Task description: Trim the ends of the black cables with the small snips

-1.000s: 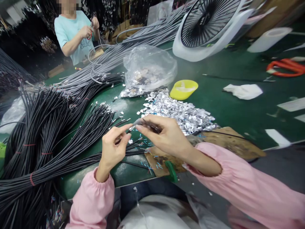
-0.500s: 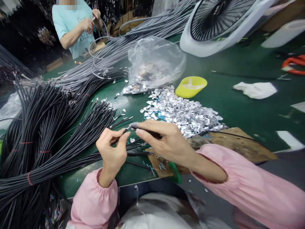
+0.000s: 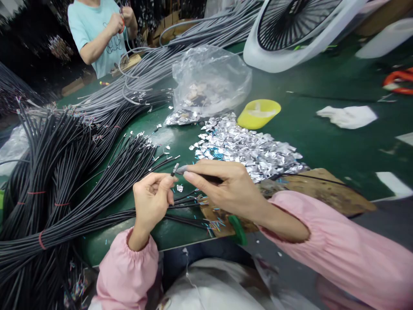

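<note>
Between the thumb and fingers of my left hand [image 3: 151,196] is the end of a black cable [image 3: 173,173], with silvery foil at its tip. My right hand [image 3: 230,185] is closed around a slim dark tool [image 3: 211,177] whose kind I cannot make out. A grey cover sits on its index fingertip, which is touching or very near the foil tip. Just below lies a loose foil scrap [image 3: 180,188]. Behind my hands spreads a heap of foil pieces [image 3: 254,150] with blue bits among them.
Bundles of black cables [image 3: 58,172] fill the left side. A clear plastic bag [image 3: 213,82], a yellow cup [image 3: 260,114] and a fan [image 3: 290,30] stand farther back. Beneath my right arm lies a wooden board [image 3: 325,189]. A co-worker [image 3: 97,34] stands across the green table.
My left hand's grip has shifted slightly down from the cable tip, showing more of the foil. My right fingertips remain close to it. The co-worker's hands have risen a little.
</note>
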A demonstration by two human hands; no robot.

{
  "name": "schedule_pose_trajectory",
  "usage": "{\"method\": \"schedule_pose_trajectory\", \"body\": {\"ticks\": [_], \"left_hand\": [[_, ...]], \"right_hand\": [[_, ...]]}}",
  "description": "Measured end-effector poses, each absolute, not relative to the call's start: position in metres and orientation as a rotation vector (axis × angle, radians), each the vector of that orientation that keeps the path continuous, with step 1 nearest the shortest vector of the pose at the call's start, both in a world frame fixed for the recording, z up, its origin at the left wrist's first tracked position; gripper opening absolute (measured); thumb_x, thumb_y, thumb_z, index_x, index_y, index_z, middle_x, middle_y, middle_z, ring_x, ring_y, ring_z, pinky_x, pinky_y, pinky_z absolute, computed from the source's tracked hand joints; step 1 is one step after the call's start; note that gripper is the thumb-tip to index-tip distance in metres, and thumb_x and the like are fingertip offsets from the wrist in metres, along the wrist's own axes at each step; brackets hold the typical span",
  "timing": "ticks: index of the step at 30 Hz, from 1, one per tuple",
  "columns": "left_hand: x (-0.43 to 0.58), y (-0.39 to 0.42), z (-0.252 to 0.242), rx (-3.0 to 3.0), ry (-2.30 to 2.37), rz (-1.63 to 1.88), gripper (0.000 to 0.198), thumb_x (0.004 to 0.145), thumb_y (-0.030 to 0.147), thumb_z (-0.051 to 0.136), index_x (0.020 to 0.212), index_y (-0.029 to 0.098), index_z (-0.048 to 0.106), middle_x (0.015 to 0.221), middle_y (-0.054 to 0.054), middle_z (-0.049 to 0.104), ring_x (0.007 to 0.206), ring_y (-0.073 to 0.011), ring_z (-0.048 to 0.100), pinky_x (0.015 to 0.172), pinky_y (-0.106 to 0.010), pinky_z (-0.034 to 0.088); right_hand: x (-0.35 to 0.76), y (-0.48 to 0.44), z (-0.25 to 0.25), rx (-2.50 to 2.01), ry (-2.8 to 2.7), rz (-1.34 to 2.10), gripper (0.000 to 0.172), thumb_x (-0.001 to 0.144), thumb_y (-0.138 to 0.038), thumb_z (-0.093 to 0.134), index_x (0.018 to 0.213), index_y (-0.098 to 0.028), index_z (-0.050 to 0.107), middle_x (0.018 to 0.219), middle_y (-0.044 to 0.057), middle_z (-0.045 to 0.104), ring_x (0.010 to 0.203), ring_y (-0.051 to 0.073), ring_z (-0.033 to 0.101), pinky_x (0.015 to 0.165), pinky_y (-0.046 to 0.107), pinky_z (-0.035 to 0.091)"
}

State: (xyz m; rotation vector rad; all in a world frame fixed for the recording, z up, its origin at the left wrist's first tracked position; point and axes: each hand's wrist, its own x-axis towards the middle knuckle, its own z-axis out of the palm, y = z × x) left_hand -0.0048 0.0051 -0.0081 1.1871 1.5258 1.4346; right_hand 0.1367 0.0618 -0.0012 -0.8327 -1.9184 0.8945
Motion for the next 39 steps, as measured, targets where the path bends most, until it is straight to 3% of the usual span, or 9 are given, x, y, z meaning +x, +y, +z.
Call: {"method": "schedule_pose_trajectory", "body": {"ticks": [3, 9, 14, 20, 25, 28, 32, 36, 39], "left_hand": [[-0.004, 0.005, -0.009, 1.190, 1.572, 1.549, 0.015, 0.071, 0.027, 0.067, 0.065, 0.014, 0.063, 0.053, 0.004, 0.053, 0.040, -0.0052, 0.049, 0.039, -0.016, 0.039], [0.001, 0.004, -0.019, 1.391, 1.720, 1.553, 0.011, 0.068, 0.021, 0.070, 0.061, 0.017, 0.063, 0.060, 0.002, 0.057, 0.055, -0.0095, 0.055, 0.051, -0.020, 0.046], [-0.004, 0.004, -0.015, 1.310, 1.571, 1.463, 0.013, 0.070, 0.026, 0.069, 0.064, 0.016, 0.065, 0.061, 0.002, 0.056, 0.045, -0.0061, 0.050, 0.043, -0.018, 0.040], [-0.019, -0.001, 0.004, 1.519, 1.363, 1.024, 0.033, 0.081, 0.038, 0.055, 0.059, 0.016, 0.066, 0.052, -0.001, 0.052, 0.044, -0.0078, 0.045, 0.040, -0.020, 0.033], [-0.017, -0.002, 0.000, 1.698, 1.590, 1.138, 0.020, 0.079, 0.028, 0.059, 0.064, 0.017, 0.066, 0.057, -0.001, 0.056, 0.051, -0.0097, 0.048, 0.047, -0.021, 0.036], [-0.016, -0.001, -0.007, 1.674, 1.571, 1.072, 0.015, 0.079, 0.027, 0.059, 0.071, 0.017, 0.066, 0.065, -0.002, 0.059, 0.058, -0.0108, 0.052, 0.052, -0.021, 0.040], [-0.013, 0.001, -0.009, 1.404, 1.545, 1.137, 0.023, 0.080, 0.033, 0.057, 0.066, 0.015, 0.061, 0.060, -0.001, 0.055, 0.053, -0.0090, 0.048, 0.048, -0.020, 0.037], [-0.013, 0.002, -0.002, 1.194, 1.313, 1.182, 0.041, 0.077, 0.050, 0.057, 0.058, 0.014, 0.057, 0.052, 0.003, 0.044, 0.041, -0.0040, 0.034, 0.038, -0.018, 0.027], [-0.014, 0.001, 0.000, 1.202, 1.246, 1.189, 0.040, 0.075, 0.048, 0.061, 0.057, 0.013, 0.060, 0.052, 0.003, 0.042, 0.040, -0.0027, 0.033, 0.037, -0.018, 0.025]], "right_hand": [[0.137, 0.063, -0.001, -0.913, -1.842, 0.955, 0.017, 0.076, -0.029, 0.061, 0.079, -0.016, 0.072, 0.064, 0.003, 0.064, 0.054, 0.012, 0.053, 0.049, 0.024, 0.041], [0.133, 0.058, -0.002, -0.968, -1.711, 1.129, 0.014, 0.070, -0.024, 0.060, 0.063, -0.015, 0.068, 0.045, -0.004, 0.043, 0.040, 0.006, 0.031, 0.035, 0.021, 0.024], [0.133, 0.058, -0.003, -0.979, -1.640, 1.228, 0.014, 0.066, -0.022, 0.057, 0.059, -0.015, 0.066, 0.045, -0.002, 0.047, 0.041, 0.007, 0.037, 0.037, 0.021, 0.030], [0.136, 0.066, 0.000, -0.775, -1.822, 1.264, 0.016, 0.071, -0.024, 0.058, 0.061, -0.017, 0.068, 0.048, -0.002, 0.050, 0.045, 0.008, 0.041, 0.042, 0.022, 0.034], [0.142, 0.073, 0.005, -0.801, -1.900, 1.057, 0.018, 0.078, -0.029, 0.058, 0.068, -0.016, 0.066, 0.055, -0.002, 0.048, 0.049, 0.009, 0.042, 0.043, 0.022, 0.033], [0.145, 0.071, 0.002, -0.623, -2.022, 0.795, 0.008, 0.076, -0.021, 0.061, 0.071, -0.017, 0.065, 0.064, 0.001, 0.052, 0.055, 0.010, 0.047, 0.044, 0.021, 0.035], [0.144, 0.066, -0.006, -0.390, -2.100, 0.493, 0.014, 0.079, -0.009, 0.053, 0.079, -0.017, 0.064, 0.072, 0.004, 0.058, 0.058, 0.010, 0.051, 0.048, 0.022, 0.039], [0.138, 0.067, -0.008, -0.599, -1.931, 0.657, 0.008, 0.079, -0.013, 0.057, 0.073, -0.017, 0.060, 0.067, 0.002, 0.053, 0.056, 0.011, 0.048, 0.049, 0.023, 0.039], [0.137, 0.073, -0.007, -0.847, -1.755, 0.755, 0.011, 0.079, -0.018, 0.059, 0.068, -0.017, 0.058, 0.062, -0.001, 0.048, 0.052, 0.010, 0.042, 0.047, 0.023, 0.035]]}}
